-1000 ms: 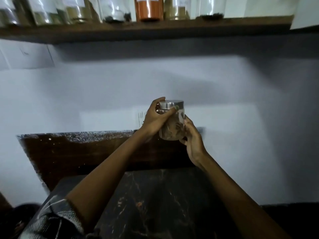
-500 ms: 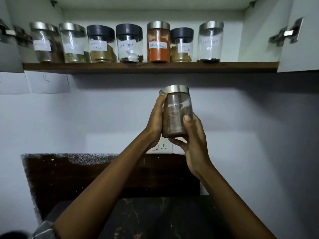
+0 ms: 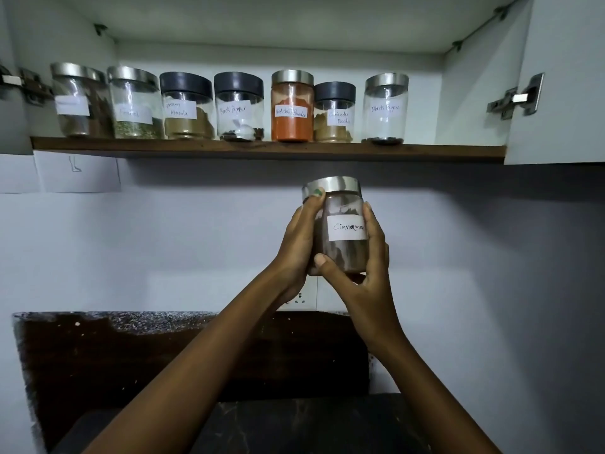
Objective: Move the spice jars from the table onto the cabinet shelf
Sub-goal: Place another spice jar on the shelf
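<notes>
Both my hands hold a glass cinnamon jar (image 3: 343,231) with a silver lid and a white label, upright, just below the cabinet shelf (image 3: 268,151). My left hand (image 3: 296,244) wraps its left side, with the thumb on the lid rim. My right hand (image 3: 366,267) cups its right side and base. On the shelf stands a row of several labelled spice jars, among them an orange red chilli powder jar (image 3: 292,106) and a black pepper jar (image 3: 386,109) at the right end.
Bare shelf board lies right of the black pepper jar, up to the open cabinet door (image 3: 563,80) with its hinge (image 3: 515,99). A dark marble table top (image 3: 294,424) and dark backsplash (image 3: 131,348) lie below. A wall socket (image 3: 301,298) sits behind my hands.
My view has tilted up, bringing the whole shelf into sight. The jar has risen and turned in my hands, so its label now faces me.
</notes>
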Demonstrator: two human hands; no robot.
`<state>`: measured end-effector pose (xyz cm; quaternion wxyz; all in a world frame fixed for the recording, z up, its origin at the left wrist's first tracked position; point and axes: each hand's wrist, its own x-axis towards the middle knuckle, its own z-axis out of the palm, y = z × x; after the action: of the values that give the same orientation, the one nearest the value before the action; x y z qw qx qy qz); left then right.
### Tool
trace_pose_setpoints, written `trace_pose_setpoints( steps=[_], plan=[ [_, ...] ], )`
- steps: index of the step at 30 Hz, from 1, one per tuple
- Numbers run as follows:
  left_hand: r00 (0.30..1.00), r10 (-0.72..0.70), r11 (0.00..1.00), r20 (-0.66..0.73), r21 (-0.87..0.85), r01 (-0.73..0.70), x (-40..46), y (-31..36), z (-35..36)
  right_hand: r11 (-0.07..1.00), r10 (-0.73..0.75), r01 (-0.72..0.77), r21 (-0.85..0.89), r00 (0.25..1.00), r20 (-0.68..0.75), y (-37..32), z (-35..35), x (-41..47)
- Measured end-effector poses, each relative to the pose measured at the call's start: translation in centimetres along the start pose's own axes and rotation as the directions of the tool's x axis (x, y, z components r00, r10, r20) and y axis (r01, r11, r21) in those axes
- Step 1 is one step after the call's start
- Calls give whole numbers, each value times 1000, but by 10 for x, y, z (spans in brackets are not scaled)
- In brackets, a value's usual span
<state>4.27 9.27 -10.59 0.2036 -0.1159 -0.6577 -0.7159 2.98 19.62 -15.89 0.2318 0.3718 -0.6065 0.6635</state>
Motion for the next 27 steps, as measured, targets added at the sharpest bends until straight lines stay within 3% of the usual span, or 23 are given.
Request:
trace_pose_setpoints(
  steps=[7,15,22,27],
  plan=[
    [997,6,1000,75,13,-7,4,2,9,995,6,-3,-103,1000,29,-5,-10,9],
    [996,-11,997,84,79,4,11,-8,20,964,-55,32,-263,995,-83,5,-19,5],
    [982,123,964,145,217,-153,23,-10,48,971,-102,54,-233,975,-197,16,-38,27],
    [934,278,834,224,426,-351,41,-8,74,970,-161,92,-226,937,-309,13,-67,87]
  ],
)
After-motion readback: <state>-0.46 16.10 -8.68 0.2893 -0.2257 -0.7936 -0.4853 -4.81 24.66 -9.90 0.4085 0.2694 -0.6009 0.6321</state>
